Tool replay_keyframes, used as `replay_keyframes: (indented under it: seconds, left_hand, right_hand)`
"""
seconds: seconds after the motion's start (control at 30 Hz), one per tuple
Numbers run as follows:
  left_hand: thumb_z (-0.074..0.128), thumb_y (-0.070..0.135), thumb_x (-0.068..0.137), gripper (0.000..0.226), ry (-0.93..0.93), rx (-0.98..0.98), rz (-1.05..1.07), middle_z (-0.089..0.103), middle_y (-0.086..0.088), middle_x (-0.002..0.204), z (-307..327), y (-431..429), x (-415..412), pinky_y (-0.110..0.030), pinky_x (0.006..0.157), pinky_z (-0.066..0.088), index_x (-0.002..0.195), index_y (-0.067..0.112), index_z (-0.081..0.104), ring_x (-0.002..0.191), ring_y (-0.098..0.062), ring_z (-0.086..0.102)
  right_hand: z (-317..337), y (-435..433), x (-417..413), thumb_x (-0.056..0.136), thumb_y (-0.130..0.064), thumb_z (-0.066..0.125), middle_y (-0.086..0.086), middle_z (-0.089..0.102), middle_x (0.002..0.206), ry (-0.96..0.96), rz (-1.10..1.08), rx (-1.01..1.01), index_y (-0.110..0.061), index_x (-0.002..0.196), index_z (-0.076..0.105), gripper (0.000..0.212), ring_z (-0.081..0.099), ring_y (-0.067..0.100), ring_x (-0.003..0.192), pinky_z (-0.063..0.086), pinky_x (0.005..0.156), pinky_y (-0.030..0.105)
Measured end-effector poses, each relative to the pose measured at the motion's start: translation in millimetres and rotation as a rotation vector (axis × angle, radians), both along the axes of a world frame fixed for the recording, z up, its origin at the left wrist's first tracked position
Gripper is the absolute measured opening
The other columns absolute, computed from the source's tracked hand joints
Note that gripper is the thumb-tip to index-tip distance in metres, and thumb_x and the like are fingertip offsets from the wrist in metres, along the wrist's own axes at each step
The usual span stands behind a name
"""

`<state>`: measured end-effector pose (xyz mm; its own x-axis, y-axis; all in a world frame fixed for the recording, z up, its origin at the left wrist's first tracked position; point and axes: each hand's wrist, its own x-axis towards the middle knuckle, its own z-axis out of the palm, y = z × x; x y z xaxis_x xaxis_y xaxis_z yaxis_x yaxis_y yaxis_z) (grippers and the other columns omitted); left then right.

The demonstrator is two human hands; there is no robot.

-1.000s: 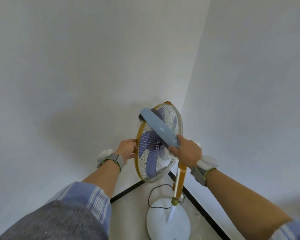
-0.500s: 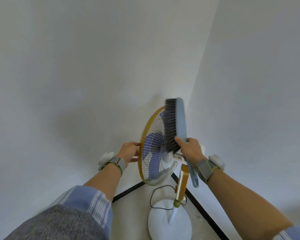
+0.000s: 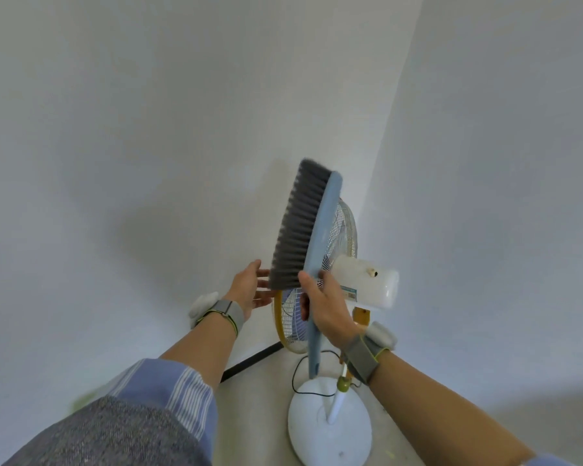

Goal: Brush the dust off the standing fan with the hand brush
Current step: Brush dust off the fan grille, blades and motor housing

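In the room's corner, the yellow-rimmed standing fan (image 3: pixel 343 237) with its white grille is half hidden by the upright hand brush (image 3: pixel 300 230), grey bristles facing left, gripped by the right hand (image 3: pixel 328 309), while the left hand (image 3: pixel 249 288) reaches straight-fingered beside the rim.

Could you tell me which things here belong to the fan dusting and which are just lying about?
Job: pale blue hand brush with grey bristles, gripped by the right hand; yellow-rimmed white standing fan; open left hand beside it.
Lying about: black power cord; black skirting strip.
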<state>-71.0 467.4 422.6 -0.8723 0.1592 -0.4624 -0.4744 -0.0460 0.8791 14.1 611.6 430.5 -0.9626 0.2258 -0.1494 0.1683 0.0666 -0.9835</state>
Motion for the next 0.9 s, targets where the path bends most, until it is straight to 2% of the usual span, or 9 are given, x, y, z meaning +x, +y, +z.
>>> replay_keyframes:
  seconds: [0.07, 0.13, 0.17, 0.37, 0.47, 0.53, 0.63, 0.8, 0.9]
  left_hand:
    - [0.029, 0.051, 0.102, 0.054, -0.011, 0.018, 0.001, 0.063, -0.017, 0.109, 1, -2, 2, -0.039, 0.082, 0.052, 0.109, 0.010, 0.063, 0.094, -0.031, 0.062]
    - [0.023, 0.057, 0.101, 0.063, -0.015, 0.030, -0.020, 0.062, -0.016, 0.112, 0, -3, 4, -0.040, 0.083, 0.051, 0.115, 0.010, 0.061, 0.097, -0.031, 0.062]
    - [0.021, 0.059, 0.100, 0.065, -0.016, 0.040, -0.013, 0.062, -0.017, 0.112, -1, -4, 5, -0.040, 0.084, 0.051, 0.116, 0.010, 0.061, 0.099, -0.031, 0.063]
    - [0.018, 0.065, 0.096, 0.076, -0.033, 0.081, 0.044, 0.065, -0.020, 0.111, -5, -2, 9, -0.041, 0.084, 0.053, 0.117, 0.007, 0.061, 0.098, -0.033, 0.065]
    - [0.017, 0.067, 0.096, 0.078, -0.045, 0.089, 0.062, 0.065, -0.021, 0.110, -6, -3, 11, -0.041, 0.083, 0.054, 0.116, 0.006, 0.061, 0.099, -0.035, 0.066]
    - [0.017, 0.068, 0.095, 0.080, -0.056, 0.101, 0.067, 0.066, -0.022, 0.110, -6, -2, 12, -0.040, 0.079, 0.054, 0.115, 0.004, 0.061, 0.098, -0.036, 0.066]
    - [0.019, 0.069, 0.095, 0.083, -0.064, 0.115, 0.088, 0.066, -0.024, 0.111, -7, -4, 13, -0.038, 0.074, 0.054, 0.114, 0.001, 0.061, 0.100, -0.037, 0.065]
    - [0.019, 0.070, 0.094, 0.084, -0.064, 0.112, 0.105, 0.065, -0.023, 0.112, -7, -7, 16, -0.039, 0.074, 0.054, 0.115, 0.000, 0.061, 0.100, -0.036, 0.065]
    - [0.017, 0.069, 0.095, 0.084, -0.044, 0.078, 0.096, 0.066, -0.022, 0.111, -9, -9, 19, -0.038, 0.074, 0.053, 0.115, 0.001, 0.061, 0.101, -0.035, 0.065]
  right_hand:
    - [-21, 8, 8, 0.094, -0.042, 0.058, 0.009, 0.063, 0.097, -0.062, -0.043, 0.176, -0.012, 0.128, 0.042, 0.049, 0.062, 0.018, 0.073, 0.058, 0.067, 0.035]
    - [-32, 23, 11, 0.091, -0.045, 0.061, 0.011, 0.064, 0.116, -0.080, -0.181, 0.420, -0.012, 0.129, 0.042, 0.054, 0.064, 0.029, 0.097, 0.053, 0.086, 0.046]
    - [-32, 31, 12, 0.091, -0.045, 0.062, 0.013, 0.064, 0.120, -0.082, -0.247, 0.498, -0.011, 0.130, 0.042, 0.056, 0.063, 0.034, 0.103, 0.050, 0.089, 0.045]
    - [-13, 57, 8, 0.092, -0.045, 0.061, 0.018, 0.064, 0.121, 0.016, -0.366, 0.598, -0.011, 0.135, 0.037, 0.059, 0.062, 0.039, 0.101, 0.051, 0.084, 0.045]
    - [-16, 48, 8, 0.092, -0.048, 0.060, 0.016, 0.065, 0.116, 0.000, -0.324, 0.695, -0.013, 0.135, 0.037, 0.060, 0.063, 0.037, 0.099, 0.051, 0.082, 0.044]
    - [-25, 38, 13, 0.092, -0.049, 0.058, 0.009, 0.063, 0.114, -0.016, -0.208, 0.792, -0.014, 0.134, 0.038, 0.058, 0.064, 0.031, 0.096, 0.049, 0.073, 0.034]
    - [-39, 23, 22, 0.090, -0.051, 0.060, -0.002, 0.055, 0.116, 0.046, -0.026, 0.682, -0.021, 0.131, 0.036, 0.056, 0.061, 0.015, 0.093, 0.051, 0.065, 0.019]
    - [-30, 17, 9, 0.086, -0.052, 0.064, -0.002, 0.058, 0.119, 0.095, 0.056, 0.260, -0.026, 0.131, 0.039, 0.058, 0.065, 0.012, 0.095, 0.060, 0.077, 0.032]
    - [-16, 22, 5, 0.091, -0.044, 0.062, 0.003, 0.063, 0.093, 0.058, 0.093, 0.073, -0.019, 0.126, 0.045, 0.046, 0.060, 0.010, 0.065, 0.053, 0.056, 0.024]
